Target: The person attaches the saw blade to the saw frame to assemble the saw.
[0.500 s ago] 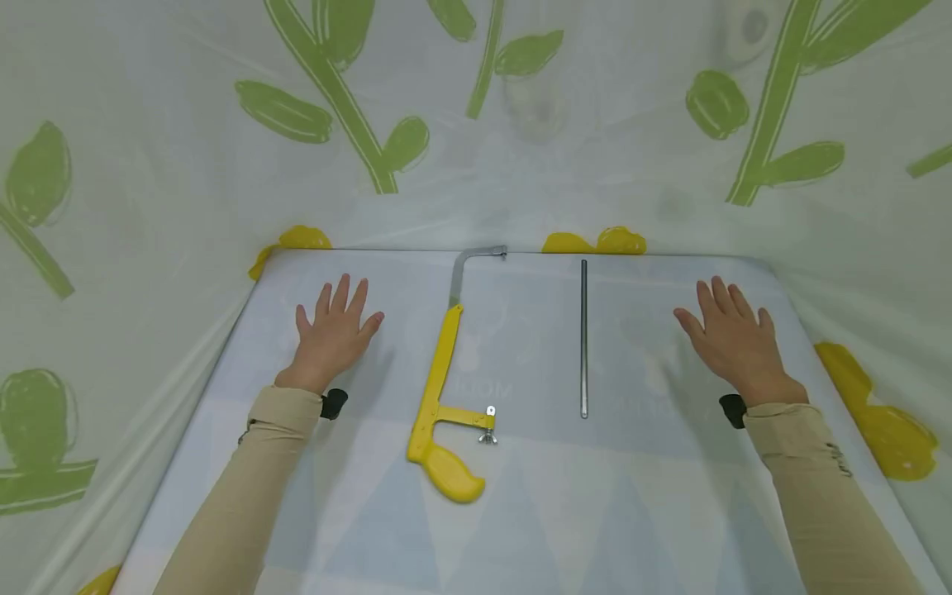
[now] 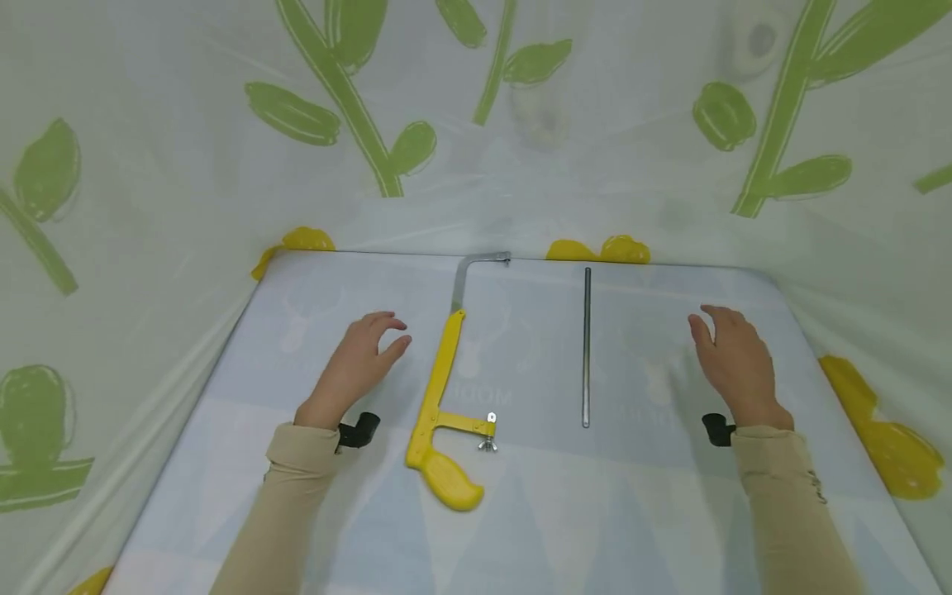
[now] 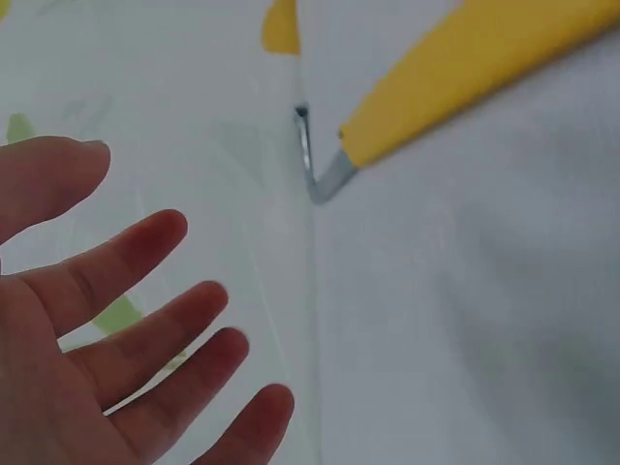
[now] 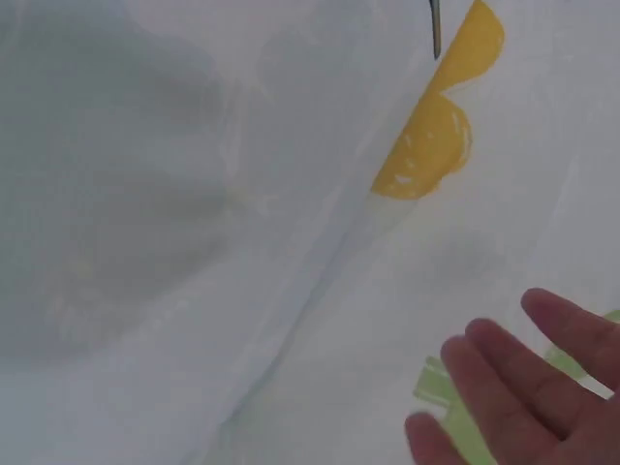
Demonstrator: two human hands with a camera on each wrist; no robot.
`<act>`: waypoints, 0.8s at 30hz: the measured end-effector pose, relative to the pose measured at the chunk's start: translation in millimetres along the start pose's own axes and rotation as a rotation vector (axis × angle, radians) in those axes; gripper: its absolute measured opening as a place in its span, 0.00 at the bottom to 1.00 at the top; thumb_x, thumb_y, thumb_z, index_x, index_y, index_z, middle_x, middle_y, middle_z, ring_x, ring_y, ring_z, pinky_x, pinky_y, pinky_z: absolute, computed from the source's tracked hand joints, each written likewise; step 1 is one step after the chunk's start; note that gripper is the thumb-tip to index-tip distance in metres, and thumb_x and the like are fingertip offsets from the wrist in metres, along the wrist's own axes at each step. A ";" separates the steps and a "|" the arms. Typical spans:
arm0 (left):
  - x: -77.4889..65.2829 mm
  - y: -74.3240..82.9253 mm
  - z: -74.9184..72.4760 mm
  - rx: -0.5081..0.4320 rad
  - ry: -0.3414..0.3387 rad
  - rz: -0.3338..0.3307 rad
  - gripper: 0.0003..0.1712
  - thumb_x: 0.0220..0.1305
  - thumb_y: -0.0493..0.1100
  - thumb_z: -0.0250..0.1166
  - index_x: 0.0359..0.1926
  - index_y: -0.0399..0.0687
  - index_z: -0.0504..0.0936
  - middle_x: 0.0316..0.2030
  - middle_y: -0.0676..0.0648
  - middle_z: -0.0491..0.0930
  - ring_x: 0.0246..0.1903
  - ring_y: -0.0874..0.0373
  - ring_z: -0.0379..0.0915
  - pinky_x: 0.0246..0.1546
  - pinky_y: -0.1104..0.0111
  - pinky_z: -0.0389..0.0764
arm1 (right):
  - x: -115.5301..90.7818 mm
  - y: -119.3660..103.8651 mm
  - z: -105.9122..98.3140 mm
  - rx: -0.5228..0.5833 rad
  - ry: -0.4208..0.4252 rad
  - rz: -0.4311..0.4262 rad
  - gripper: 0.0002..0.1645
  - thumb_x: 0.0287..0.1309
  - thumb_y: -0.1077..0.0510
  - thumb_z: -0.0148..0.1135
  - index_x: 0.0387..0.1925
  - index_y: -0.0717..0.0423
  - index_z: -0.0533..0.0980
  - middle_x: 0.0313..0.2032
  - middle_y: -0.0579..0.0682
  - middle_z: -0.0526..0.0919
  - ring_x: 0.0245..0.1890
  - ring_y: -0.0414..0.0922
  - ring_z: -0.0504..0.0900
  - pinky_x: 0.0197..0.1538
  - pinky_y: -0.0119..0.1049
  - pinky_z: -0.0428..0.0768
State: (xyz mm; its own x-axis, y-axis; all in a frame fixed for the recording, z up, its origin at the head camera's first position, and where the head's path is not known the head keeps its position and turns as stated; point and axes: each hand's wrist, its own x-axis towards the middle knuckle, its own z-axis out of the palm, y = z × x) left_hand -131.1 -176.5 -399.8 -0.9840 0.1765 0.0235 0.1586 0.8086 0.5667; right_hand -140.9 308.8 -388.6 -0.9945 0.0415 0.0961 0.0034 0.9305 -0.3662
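Observation:
A yellow hacksaw frame (image 2: 442, 372) with a grey hooked end and a wing nut lies left of centre on the table, its handle towards me. To its right lies a thin grey hacksaw blade (image 2: 587, 347), apart from the frame. My left hand (image 2: 355, 362) hovers left of the frame, fingers loosely bent and holding nothing. In the left wrist view its spread fingers (image 3: 160, 358) are apart from the frame (image 3: 465, 73). Off to the right of the blade, my right hand (image 2: 738, 364) is raised, empty and relaxed. Only the blade's tip (image 4: 436, 34) shows in the right wrist view.
A pale patterned cloth covers the table (image 2: 521, 512). White curtain (image 2: 595, 165) with green leaves and yellow shapes hangs behind and along both sides. Each wrist wears a small black camera (image 2: 360, 430).
Both hands have left their flat, spread pose and the fingers now bend loosely. The left hand has moved right and nearer the hacksaw frame. Frame and blade lie as before.

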 end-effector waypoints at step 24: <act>-0.5 16.1 39.7 -0.315 -0.012 -0.170 0.27 0.58 0.66 0.49 0.53 0.59 0.72 0.47 0.57 0.72 0.47 0.58 0.66 0.47 0.58 0.66 | -12.4 9.0 132.5 0.597 0.063 0.218 0.29 0.57 0.33 0.41 0.47 0.47 0.72 0.34 0.46 0.79 0.31 0.39 0.80 0.33 0.28 0.76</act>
State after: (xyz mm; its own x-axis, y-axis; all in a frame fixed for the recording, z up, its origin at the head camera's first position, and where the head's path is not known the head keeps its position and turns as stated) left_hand -124.8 -141.3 -423.4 -0.9929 0.0619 -0.1017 -0.0424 0.6144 0.7879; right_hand -142.4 268.5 -515.7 -0.9694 0.2454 0.0090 0.1281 0.5364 -0.8342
